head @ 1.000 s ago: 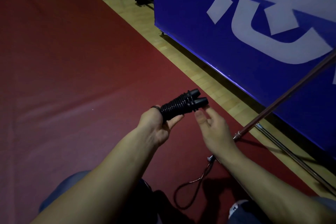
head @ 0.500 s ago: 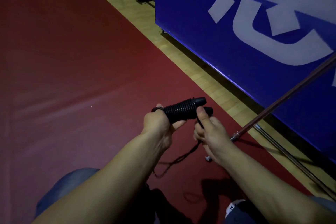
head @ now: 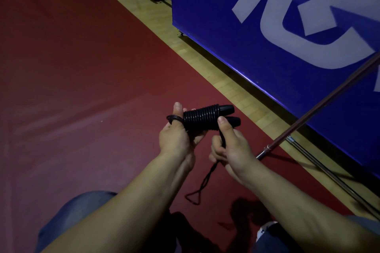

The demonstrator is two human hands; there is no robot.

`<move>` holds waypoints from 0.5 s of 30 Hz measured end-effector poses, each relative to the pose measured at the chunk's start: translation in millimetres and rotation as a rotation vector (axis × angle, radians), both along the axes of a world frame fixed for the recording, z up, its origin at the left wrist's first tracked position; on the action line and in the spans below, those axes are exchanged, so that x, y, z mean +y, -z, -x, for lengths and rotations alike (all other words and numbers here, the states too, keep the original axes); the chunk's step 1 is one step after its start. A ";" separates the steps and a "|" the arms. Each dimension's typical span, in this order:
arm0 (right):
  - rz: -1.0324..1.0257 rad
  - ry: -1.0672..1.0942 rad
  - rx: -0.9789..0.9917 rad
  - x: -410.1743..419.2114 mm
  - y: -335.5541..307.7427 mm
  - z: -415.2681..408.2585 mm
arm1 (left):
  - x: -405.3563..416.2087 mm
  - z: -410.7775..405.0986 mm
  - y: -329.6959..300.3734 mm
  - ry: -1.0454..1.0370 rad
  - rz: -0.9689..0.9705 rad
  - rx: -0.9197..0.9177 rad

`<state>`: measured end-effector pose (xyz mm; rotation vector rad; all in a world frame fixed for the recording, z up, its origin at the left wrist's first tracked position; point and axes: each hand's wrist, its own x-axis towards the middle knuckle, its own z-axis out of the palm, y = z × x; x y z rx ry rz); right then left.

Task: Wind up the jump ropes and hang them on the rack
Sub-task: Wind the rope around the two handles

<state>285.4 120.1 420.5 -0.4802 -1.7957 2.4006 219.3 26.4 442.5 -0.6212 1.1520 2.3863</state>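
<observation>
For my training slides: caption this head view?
Left hand holds rope-wound handles; right hand grips the loose rope tail.

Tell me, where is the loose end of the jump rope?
In the head view, the loose end hangs from the right hand over the red floor, below the wound handles in the left hand.

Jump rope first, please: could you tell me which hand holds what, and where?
The left hand grips the wound handles at their near end; the right hand pinches the loose rope tail just below them.
</observation>
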 end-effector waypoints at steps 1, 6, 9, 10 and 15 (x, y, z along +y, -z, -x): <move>0.010 0.012 0.005 -0.5 -1.8 0.0 | 0.9 -0.9 0.0 0.014 -0.058 -0.021; 0.062 0.005 0.003 -0.4 -5.5 -2.2 | 6.2 2.6 -0.1 0.097 -0.159 0.008; -0.009 0.009 0.010 -0.8 -1.3 -3.2 | 9.7 1.2 0.6 0.066 -0.123 0.051; -0.058 0.010 0.001 -0.9 2.8 -3.1 | 10.1 1.2 0.5 0.050 -0.092 0.062; -0.680 -0.107 -0.165 0.7 6.6 -7.1 | 3.4 14.6 -3.5 0.006 -0.106 0.008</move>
